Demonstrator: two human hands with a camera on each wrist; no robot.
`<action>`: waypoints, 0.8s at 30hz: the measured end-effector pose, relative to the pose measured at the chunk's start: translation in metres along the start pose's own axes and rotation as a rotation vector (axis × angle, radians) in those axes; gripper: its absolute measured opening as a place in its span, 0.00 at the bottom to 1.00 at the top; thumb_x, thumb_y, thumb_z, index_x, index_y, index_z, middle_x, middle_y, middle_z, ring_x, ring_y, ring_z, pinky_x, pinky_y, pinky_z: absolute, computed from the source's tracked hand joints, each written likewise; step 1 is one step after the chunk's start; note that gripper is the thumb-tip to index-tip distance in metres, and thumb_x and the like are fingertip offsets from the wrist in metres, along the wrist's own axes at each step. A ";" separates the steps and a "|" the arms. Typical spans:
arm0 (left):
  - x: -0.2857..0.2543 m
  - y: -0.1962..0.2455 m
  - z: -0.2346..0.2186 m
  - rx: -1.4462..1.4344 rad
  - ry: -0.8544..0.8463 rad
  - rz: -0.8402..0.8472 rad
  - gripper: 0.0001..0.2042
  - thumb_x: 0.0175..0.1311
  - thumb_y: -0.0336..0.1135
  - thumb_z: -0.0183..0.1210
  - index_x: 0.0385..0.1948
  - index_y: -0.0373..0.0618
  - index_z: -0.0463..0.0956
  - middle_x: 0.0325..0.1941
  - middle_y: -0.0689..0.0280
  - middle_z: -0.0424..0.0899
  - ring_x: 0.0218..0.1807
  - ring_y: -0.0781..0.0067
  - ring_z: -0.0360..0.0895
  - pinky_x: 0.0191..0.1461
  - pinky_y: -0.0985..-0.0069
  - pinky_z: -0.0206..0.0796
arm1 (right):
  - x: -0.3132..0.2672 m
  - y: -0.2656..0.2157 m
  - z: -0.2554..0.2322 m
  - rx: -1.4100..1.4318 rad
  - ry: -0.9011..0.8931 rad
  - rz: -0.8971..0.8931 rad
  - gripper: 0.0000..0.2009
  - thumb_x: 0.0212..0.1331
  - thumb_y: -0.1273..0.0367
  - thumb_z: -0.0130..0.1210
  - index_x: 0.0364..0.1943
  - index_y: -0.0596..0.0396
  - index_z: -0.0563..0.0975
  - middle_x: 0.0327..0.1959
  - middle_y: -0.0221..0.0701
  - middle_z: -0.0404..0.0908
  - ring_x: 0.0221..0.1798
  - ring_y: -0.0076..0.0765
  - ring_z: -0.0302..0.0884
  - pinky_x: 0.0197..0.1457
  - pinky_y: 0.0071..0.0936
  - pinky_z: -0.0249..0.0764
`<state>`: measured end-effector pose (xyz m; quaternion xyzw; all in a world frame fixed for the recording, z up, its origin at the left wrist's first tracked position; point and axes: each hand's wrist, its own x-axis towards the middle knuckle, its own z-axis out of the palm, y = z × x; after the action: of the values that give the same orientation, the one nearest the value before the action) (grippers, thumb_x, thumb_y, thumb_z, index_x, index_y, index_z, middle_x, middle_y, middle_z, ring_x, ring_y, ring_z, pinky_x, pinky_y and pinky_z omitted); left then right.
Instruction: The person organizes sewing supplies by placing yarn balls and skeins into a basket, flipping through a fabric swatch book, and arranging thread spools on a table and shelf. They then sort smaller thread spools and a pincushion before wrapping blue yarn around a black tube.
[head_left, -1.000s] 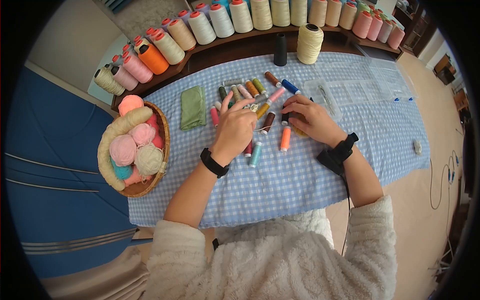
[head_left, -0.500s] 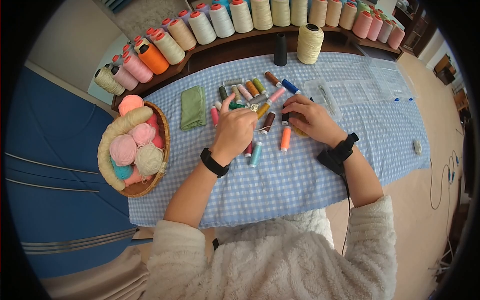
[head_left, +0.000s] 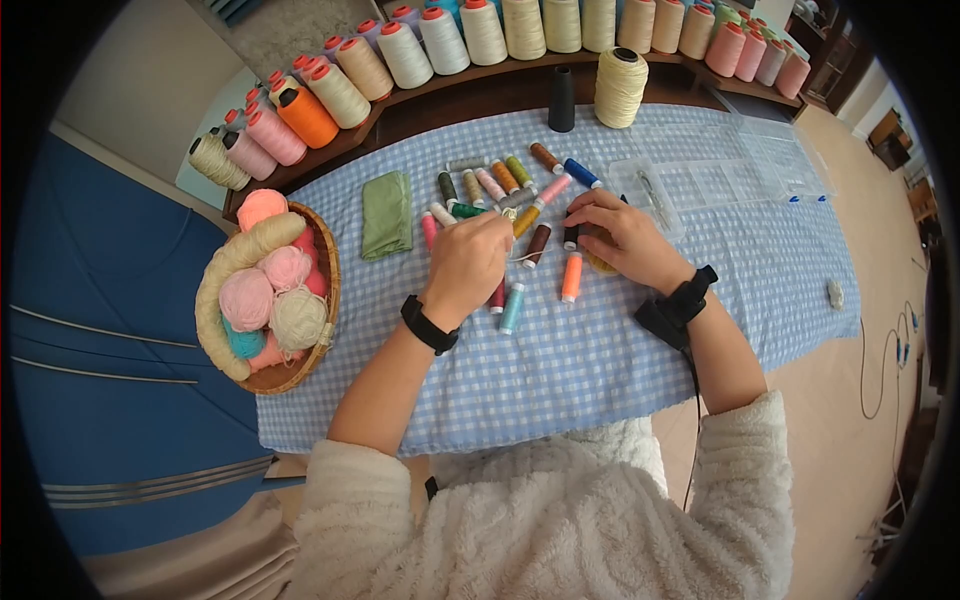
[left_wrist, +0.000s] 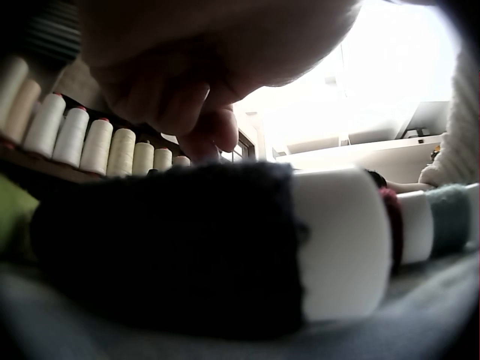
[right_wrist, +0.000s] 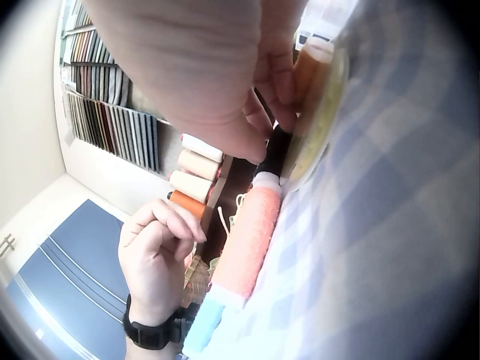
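Observation:
Over the loose thread spools, my left hand has its fingers curled; no object shows in it in the right wrist view. A pale strand lies beside it, and I cannot tell whether the fingers touch it. Fingers and thumb of my right hand pinch a black spool. Below that palm is a round yellow item, mostly covered. An orange spool lies end-on to the black one in the right wrist view. A large dark spool lies below my left hand in the left wrist view.
A basket of yarn balls stands at the left, near a folded green cloth. At the back right are clear plastic boxes. A black cone and cream cone stand before the cone shelf.
My left hand's raised index and middle fingers have folded down, uncovering the green and white spools beside it. My right hand has stayed in place.

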<state>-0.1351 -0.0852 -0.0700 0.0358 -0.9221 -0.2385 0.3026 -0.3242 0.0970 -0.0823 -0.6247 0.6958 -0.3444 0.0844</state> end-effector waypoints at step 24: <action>0.005 0.012 -0.005 0.101 -0.134 -0.206 0.29 0.69 0.50 0.59 0.70 0.52 0.68 0.21 0.55 0.84 0.25 0.55 0.84 0.31 0.63 0.72 | 0.000 -0.001 0.000 0.005 -0.001 0.009 0.12 0.58 0.72 0.61 0.47 0.51 0.81 0.55 0.28 0.77 0.53 0.40 0.81 0.54 0.35 0.79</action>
<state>-0.1352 -0.0780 -0.0584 0.1296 -0.9425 -0.2237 0.2119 -0.3232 0.0975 -0.0812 -0.6217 0.6975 -0.3453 0.0878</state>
